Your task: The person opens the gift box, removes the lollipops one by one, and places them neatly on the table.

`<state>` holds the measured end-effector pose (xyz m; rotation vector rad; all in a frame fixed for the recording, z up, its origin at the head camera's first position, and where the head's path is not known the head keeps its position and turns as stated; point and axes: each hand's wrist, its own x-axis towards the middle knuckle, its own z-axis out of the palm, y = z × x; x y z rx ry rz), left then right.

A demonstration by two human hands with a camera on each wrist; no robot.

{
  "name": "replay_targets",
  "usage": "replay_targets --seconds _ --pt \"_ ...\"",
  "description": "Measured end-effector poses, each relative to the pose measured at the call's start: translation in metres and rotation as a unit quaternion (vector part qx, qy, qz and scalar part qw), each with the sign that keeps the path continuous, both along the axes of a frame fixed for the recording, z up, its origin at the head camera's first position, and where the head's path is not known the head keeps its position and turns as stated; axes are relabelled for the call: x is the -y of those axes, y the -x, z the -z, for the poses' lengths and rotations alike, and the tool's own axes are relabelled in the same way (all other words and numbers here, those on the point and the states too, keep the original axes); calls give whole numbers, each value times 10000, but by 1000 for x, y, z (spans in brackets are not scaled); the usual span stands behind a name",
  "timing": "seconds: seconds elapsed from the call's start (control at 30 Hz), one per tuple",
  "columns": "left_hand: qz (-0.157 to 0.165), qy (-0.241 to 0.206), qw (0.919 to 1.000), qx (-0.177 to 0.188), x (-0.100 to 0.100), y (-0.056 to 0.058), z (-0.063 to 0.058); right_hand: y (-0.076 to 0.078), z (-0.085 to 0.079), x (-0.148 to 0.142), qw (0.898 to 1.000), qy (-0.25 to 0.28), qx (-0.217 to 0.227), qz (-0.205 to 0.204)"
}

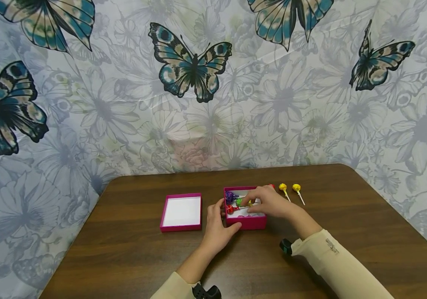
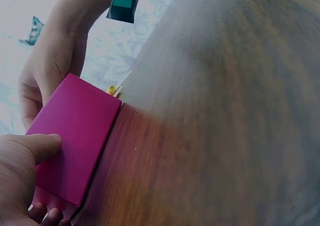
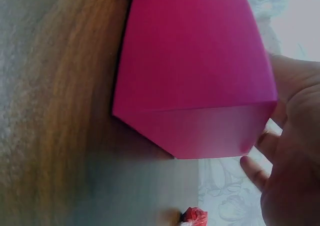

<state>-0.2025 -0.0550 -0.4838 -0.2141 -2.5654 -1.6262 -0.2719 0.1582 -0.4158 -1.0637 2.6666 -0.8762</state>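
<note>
Reaching among lollipops [image 1: 230, 209] in pink box [image 1: 245, 224] with right hand [image 1: 270, 202].
Gripping near-left corner with left hand [image 1: 215, 229]; cannot tell whether pinching anything with right fingers.

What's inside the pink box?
Purple lollipop, green lollipop, red lollipop, a bit of yellow. The right hand covers part of the box; anything beneath it can't be seen.
</note>
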Motion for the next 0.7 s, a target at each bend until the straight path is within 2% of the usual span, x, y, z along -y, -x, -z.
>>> replay_targets --seconds 0.1,0.23,0.5,0.7 --pt "-5 21 10000 5 0 0 1 1 1 1 9998 -110 148 54" --pt "-17 35 10000 -42 0 1 1 1 1 3 9995 -309 83 3" --pt "35 -1 10000 -47 -1 0 -1 4 0 6 9971 -702 -90 -275" --pt "20 5 10000 -12 0 -1 -1 8 -4 10 9939 -954 65 -556"
